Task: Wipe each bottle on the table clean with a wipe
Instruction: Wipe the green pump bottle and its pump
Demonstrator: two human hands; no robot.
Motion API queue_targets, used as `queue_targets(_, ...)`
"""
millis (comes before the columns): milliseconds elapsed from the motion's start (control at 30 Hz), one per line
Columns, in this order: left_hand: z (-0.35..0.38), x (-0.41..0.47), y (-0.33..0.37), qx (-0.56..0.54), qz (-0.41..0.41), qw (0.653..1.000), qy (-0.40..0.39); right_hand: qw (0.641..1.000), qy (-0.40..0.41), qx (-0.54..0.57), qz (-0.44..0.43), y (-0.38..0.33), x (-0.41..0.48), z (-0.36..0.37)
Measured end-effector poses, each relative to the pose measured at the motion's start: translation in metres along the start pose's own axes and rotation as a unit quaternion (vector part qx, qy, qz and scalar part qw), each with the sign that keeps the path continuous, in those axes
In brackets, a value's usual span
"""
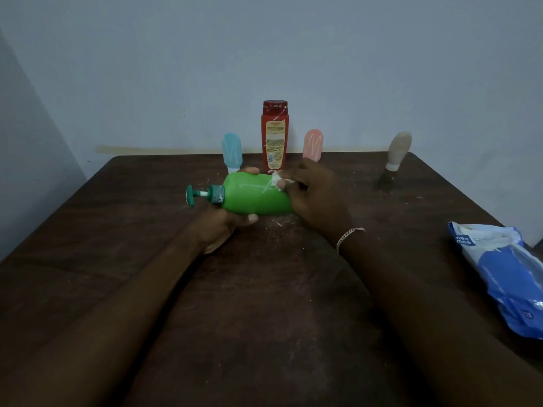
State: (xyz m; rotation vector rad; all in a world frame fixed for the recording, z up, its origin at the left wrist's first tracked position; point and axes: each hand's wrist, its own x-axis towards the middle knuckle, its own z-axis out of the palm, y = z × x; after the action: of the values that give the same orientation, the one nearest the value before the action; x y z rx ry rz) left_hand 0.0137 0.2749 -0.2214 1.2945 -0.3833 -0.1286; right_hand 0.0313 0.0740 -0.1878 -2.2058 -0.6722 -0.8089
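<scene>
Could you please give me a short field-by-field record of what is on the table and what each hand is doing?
Left hand: grips green pump bottle on its side, pump pointing left
Right hand: pinches white wipe against the bottle
Standing behind: blue tube, red bottle, pink tube, beige tube
Far right: blue wipes pack, lying flat
</scene>
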Motion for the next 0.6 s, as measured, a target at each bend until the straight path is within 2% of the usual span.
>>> queue_targets(133, -0.001, 0.0, 0.0, -0.001, -0.004, 1.0, 0.001, 0.997, -0.05, -0.001, -0.05, -0.005, -0.012, -0.003)
queue_targets(300, -0.001, 0.0, -0.001, 0.001, -0.002, 1.0, 0.004, 1.0, 0.018, -0.01, 0.009, 0.005, -0.005, -0.007)
queue_targets(467, 0.001, 0.0, 0.0, -0.001, -0.006, 1.0, 0.001, 0.998, -0.035, 0.008, -0.057, -0.019, -0.011, 0.003)
queue_targets(533, 0.001, -0.001, 0.0, 0.0, -0.004, 1.0, -0.001, 0.999, -0.026, 0.002, -0.041, -0.008, -0.015, -0.003)
queue_targets(600, 0.001, -0.001, 0.001, 0.002, -0.005, 1.0, 0.002, 1.0, 0.018, -0.01, -0.003, 0.002, -0.01, -0.007)
